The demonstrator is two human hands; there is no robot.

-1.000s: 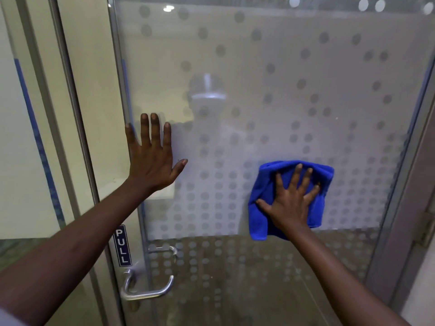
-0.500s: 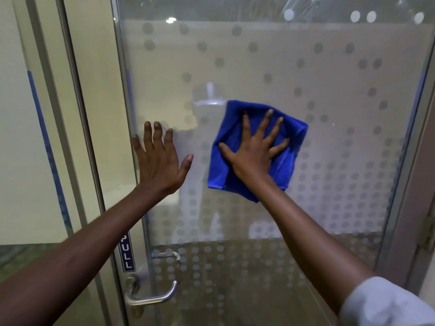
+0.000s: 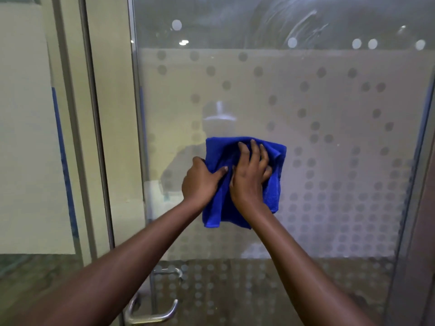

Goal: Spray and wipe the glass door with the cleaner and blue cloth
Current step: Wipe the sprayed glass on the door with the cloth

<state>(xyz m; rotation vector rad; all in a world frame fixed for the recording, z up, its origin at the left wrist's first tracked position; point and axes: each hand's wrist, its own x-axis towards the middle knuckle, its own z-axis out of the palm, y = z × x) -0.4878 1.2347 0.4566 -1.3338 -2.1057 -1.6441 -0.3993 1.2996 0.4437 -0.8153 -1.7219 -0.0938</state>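
Observation:
The frosted glass door with a dotted pattern fills the view in front of me. A blue cloth hangs against its middle, bunched and folded. My left hand grips the cloth's left edge, thumb on top. My right hand presses on the cloth's centre with fingers curled into the fabric. Wet smear streaks show on the clear glass at the top right. No cleaner bottle is in view.
A metal lever handle sits at the door's lower left. The door's steel edge meets a fixed glass side panel with a blue stripe. A door frame runs down the right.
My left hand left the glass near the door edge and came right onto the cloth. My right hand with the cloth slid down and its fingers bunched the fabric.

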